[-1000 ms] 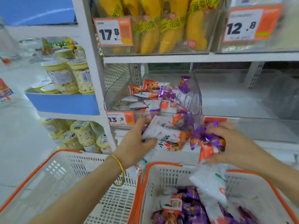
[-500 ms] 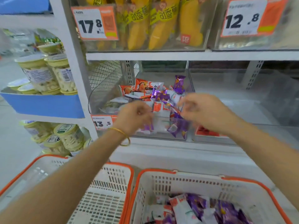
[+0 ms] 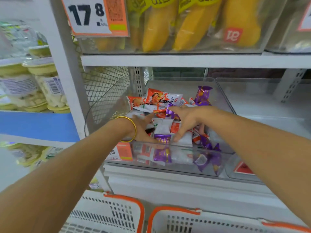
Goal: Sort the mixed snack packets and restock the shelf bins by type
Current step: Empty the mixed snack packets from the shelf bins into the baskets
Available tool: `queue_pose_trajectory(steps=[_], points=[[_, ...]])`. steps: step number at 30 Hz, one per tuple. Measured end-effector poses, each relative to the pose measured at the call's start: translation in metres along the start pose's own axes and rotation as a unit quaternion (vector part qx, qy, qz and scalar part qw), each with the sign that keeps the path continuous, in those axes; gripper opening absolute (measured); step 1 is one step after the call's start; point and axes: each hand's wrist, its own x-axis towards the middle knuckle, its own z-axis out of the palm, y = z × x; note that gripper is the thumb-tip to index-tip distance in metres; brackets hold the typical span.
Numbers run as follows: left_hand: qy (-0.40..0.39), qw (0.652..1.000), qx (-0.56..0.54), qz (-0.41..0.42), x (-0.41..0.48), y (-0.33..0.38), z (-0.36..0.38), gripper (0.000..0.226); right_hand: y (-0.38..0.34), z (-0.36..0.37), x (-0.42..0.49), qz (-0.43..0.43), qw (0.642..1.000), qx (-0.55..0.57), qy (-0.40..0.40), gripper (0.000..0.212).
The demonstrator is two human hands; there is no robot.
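A clear shelf bin (image 3: 178, 163) holds a mixed heap of snack packets: orange-and-white ones (image 3: 161, 98) at the back, purple ones (image 3: 202, 94) upright at the back right, and more purple ones (image 3: 162, 139) against the front wall. Both my hands are inside this bin, palms down on the heap. My left hand (image 3: 144, 130), with a gold bangle at the wrist, lies on the left side with its fingers near the front purple packet. My right hand (image 3: 188, 121) is spread over white packets, its thumb touching a purple wrapper. Neither hand grips a packet.
Two white baskets with orange rims, left (image 3: 107, 214) and right (image 3: 185, 219), stand below the shelf. A second clear bin (image 3: 262, 101) sits to the right. Yellow packets (image 3: 193, 22) and a 17.8 price tag (image 3: 94, 15) are above. Jars (image 3: 48, 88) stand left of a wire mesh divider (image 3: 104, 91).
Both hands carried packets up from the right basket, reached into the clear bin and let them go. The view has moved closer to the shelf, and the baskets' contents have dropped out of sight.
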Motion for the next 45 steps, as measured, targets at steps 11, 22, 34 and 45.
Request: queue_pose_trajectory(steps=[11,22,34,45], points=[[0.013,0.997,-0.058,0.044,0.012,0.012,0.008,0.111,0.001,0.011,-0.003,0.033,0.998,0.041,-0.017,0.111],[0.152,0.85,-0.495,0.095,0.011,-0.001,0.005,0.073,-0.007,-0.007,-0.005,-0.058,0.951,0.281,0.113,0.089],[0.068,0.722,-0.661,0.194,-0.094,0.033,-0.029,0.059,0.002,-0.037,-0.128,-0.132,0.901,0.404,0.085,0.058],[0.158,0.796,-0.507,0.29,-0.174,0.114,0.097,0.069,0.024,0.107,-0.261,-0.135,0.923,0.314,0.178,0.057]])
